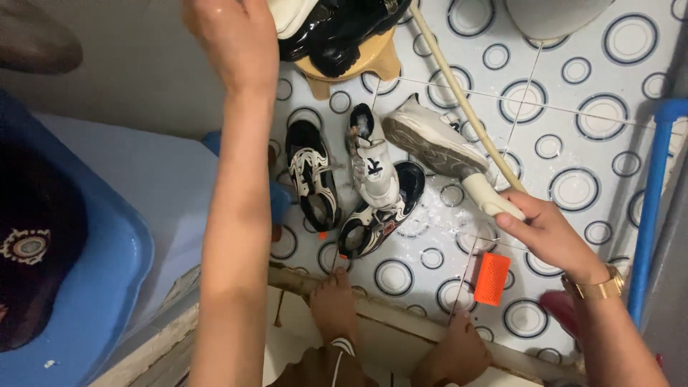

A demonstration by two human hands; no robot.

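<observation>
Below, right hand fingers grip the hose nozzle near sneakers; left hand's grasp unclear.

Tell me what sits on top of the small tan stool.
A glossy black shoe sits on the stool, with something white beside it. The stool's seat is covered, and the frame's top edge cuts off the rest.
</observation>
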